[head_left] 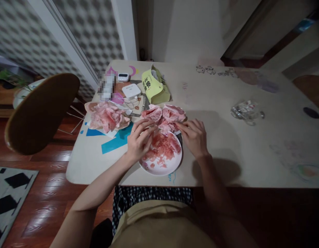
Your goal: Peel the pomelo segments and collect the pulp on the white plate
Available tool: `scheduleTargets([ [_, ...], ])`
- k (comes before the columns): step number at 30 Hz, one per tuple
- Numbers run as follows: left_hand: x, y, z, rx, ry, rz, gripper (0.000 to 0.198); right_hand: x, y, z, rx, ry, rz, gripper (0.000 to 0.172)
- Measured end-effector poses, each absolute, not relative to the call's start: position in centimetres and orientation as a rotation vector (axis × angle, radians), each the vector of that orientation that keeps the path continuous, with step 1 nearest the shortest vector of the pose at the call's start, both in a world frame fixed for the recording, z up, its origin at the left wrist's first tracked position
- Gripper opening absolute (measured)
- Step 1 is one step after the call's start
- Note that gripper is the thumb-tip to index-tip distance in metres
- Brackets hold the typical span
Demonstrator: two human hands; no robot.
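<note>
Both my hands are pinched on a pomelo segment [167, 126], pale skin hanging about its pink flesh. My left hand [140, 139] has it from the left side, its fingertips partly hidden; my right hand [195, 136] grips the right edge between thumb and fingers. Just below is a white plate [164, 169] holding loose pink pomelo flesh [160, 148]. Two larger pomelo pieces [174, 113] with white pith lie just beyond my fingers. Off to the left, a heap of peel and torn membrane [107, 117] rests on the table.
A crumpled yellow-green bag [154, 86] stands behind the fruit. Near it lie a white box [131, 91] with a cable and a small device with a dark screen [123, 76]. A clear plastic bag [246, 111] sits on the table [216, 100] at right. A brown chair [42, 113] is left.
</note>
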State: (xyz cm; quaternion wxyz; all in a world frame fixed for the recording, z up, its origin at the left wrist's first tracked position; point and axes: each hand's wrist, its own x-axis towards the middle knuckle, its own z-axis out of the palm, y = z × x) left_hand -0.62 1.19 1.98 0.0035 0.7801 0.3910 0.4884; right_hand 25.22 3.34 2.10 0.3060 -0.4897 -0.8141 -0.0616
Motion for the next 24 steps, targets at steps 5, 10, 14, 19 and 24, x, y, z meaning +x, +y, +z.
scheduleTargets([
  [5,-0.6,1.2,1.6,2.330,1.248,1.359,0.033,24.5,-1.8,2.4,-1.307,-2.125,-0.080,0.015],
  [10,-0.8,1.3,1.0,2.254,1.237,1.329,0.028,23.8,-4.1,2.2,-1.442,-2.209,-0.038,0.028],
  [14,-1.2,1.5,0.6,2.048,1.221,1.321,0.021,23.8,-4.2,1.9,-1.503,-2.239,-0.037,0.027],
  [19,-1.1,1.4,-0.1,1.762,1.209,1.249,0.025,23.7,-4.7,1.4,-1.504,-2.195,-0.040,0.026],
  [24,-0.9,0.5,0.0,1.571,1.237,1.301,0.026,23.8,-5.0,1.2,-1.467,-2.125,0.109,0.025],
])
